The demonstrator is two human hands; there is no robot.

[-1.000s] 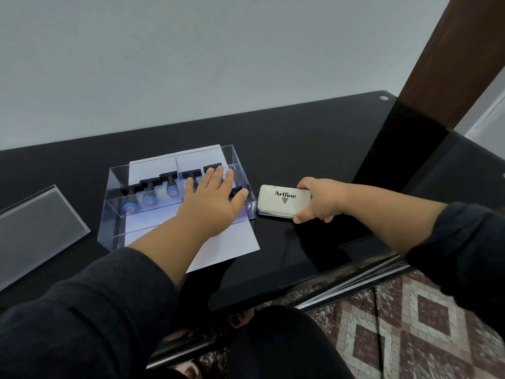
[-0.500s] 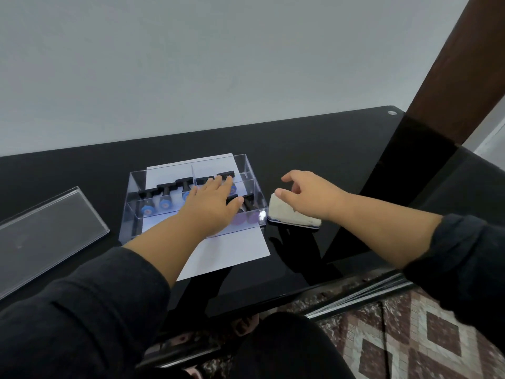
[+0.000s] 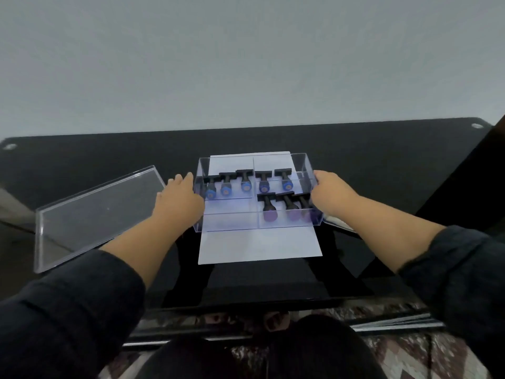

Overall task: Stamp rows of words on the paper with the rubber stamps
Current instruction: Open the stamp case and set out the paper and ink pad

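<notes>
A black glass table (image 3: 382,165) carries a clear lid (image 3: 90,214) lying at the left and a white paper (image 3: 259,243) in the middle. On the paper sits a clear divided box (image 3: 232,222) holding black-handled rubber stamps (image 3: 263,181) lying in two rows. The left hand (image 3: 179,199) grips the box's left wall, fingers curled against it; the right hand (image 3: 332,191) clasps the right wall. A white ink pad (image 3: 337,227) peeks out under the right wrist
</notes>
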